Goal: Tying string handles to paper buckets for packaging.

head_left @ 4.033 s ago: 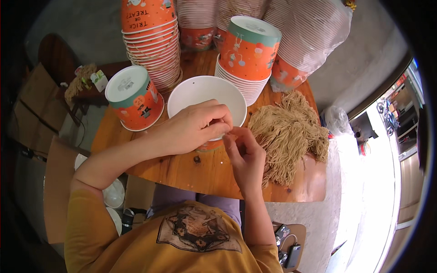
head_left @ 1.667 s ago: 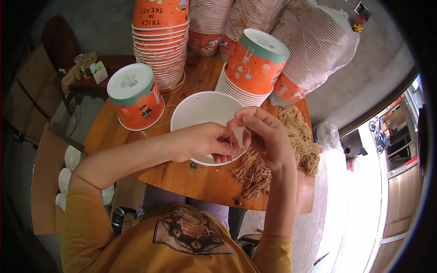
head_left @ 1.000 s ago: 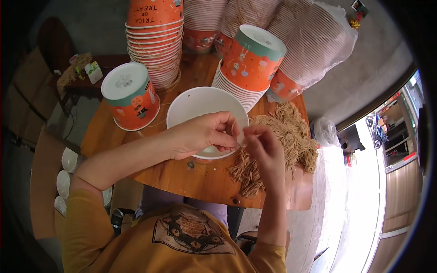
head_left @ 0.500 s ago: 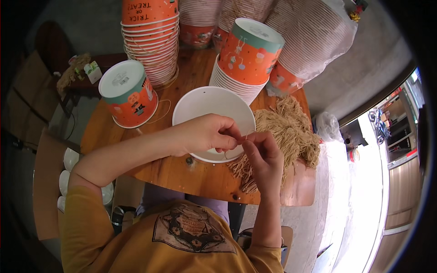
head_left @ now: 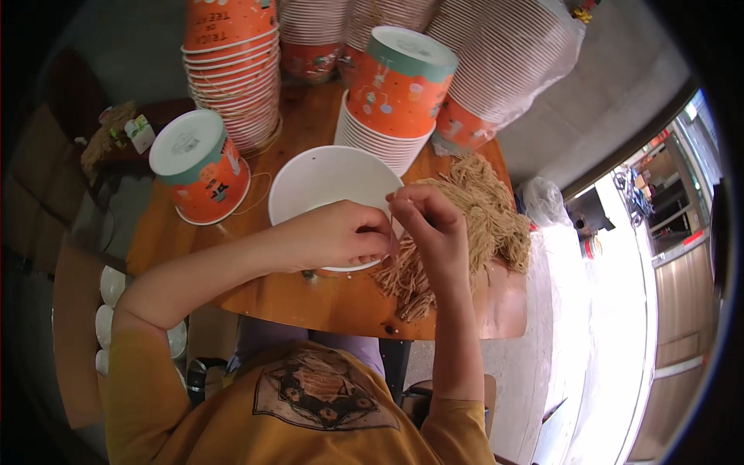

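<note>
My left hand point(head_left: 341, 235) is closed at the near right rim of a paper bucket point(head_left: 310, 172) with a white inside, which lies tipped so its mouth faces me. Right beside it, my right hand point(head_left: 432, 229) pinches with thumb and forefinger, raised a little higher than the left fingertips. A thin tan string point(head_left: 392, 225) runs between the two hands; its ends are hidden by the fingers. Just beyond my right hand, a heap of loose tan strings point(head_left: 484, 209) spreads over the wooden table point(head_left: 341, 306).
An upside-down orange bucket point(head_left: 208, 186) stands at the left, with a tall nested stack point(head_left: 232, 85) behind it. Another stack point(head_left: 399, 101) rises behind the white-lined bucket. Plastic-wrapped stacks point(head_left: 504, 58) line the back. White cups or bowls sit in a cardboard box point(head_left: 77, 325) at lower left.
My hands have drawn apart: the right has risen above the left fingertips, and the string now stretches between them. The whole view has shifted slightly.
</note>
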`<state>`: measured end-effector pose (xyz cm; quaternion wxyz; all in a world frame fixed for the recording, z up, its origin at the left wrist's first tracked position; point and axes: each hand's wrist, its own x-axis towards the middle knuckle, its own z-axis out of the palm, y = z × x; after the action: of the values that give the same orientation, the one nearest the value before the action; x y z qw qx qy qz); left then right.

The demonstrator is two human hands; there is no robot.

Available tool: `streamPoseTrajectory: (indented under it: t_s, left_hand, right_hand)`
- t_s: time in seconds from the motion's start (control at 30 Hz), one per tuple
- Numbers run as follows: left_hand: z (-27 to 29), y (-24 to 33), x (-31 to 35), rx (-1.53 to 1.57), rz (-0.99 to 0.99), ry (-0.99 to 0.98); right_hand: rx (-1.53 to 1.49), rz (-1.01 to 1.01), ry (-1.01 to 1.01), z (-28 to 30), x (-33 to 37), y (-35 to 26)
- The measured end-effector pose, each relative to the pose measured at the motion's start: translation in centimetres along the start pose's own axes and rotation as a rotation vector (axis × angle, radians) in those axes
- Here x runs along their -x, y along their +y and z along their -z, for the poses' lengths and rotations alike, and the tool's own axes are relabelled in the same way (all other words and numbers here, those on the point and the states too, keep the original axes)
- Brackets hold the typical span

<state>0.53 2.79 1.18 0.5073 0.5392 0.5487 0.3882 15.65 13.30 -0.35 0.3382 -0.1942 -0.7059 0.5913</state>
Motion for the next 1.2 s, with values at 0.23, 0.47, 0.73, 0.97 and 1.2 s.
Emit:
streamPoseTrajectory:
  t_s: [0.23,0.47,0.73,0.97,1.2]
  left_hand:
    - [0.0,-0.2,0.0,0.143,0.084,0.052]
    - [0.1,-0.4,-0.6,0.232,0.055,-0.001]
    - [0.2,-0.9,-0.6,0.267,0.057,-0.033]
    - [0.7,-0.2,-0.5,0.386,0.165,-0.052]
    - [0.3,-0.2,-0.9,0.411,0.165,-0.020]
  right_hand:
    - [0.164,-0.034,0.181,0.2,1.0,0.8]
    - [0.332,0.087,0.184,-0.5,5.4,0.6]
    - [0.307,0.056,0.250,-1.4,6.1,0.5]
    - [0.390,0.158,0.278,-3.7,6.9,0.2]
    - [0.441,0.134,0.272,-3.4,6.8,-0.2]
